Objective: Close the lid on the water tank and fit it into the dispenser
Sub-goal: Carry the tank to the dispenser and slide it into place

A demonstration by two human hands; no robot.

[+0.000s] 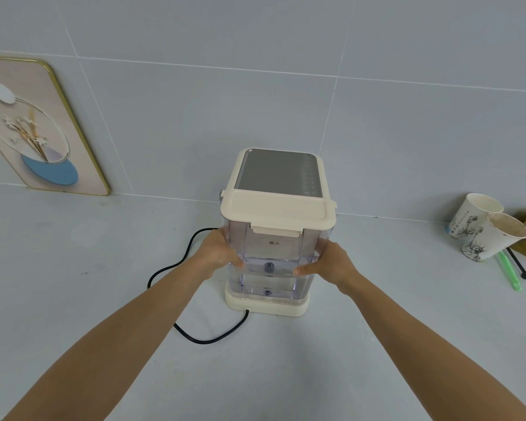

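Left hand (217, 253) and right hand (331, 265) each grip a side of the clear plastic water tank (271, 259); cream lid (278, 212) closed; tank seated on cream dispenser base (266, 305).

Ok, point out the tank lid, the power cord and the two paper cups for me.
tank lid (278, 209), head view, middle of its cream top.
power cord (213, 340), head view, black loop in front of the base.
paper cups (495, 238), head view, side of the nearer cup.

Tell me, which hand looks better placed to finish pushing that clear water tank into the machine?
Neither clearly: the left hand and right hand grip opposite sides of the water tank at similar height, so probably both press together.
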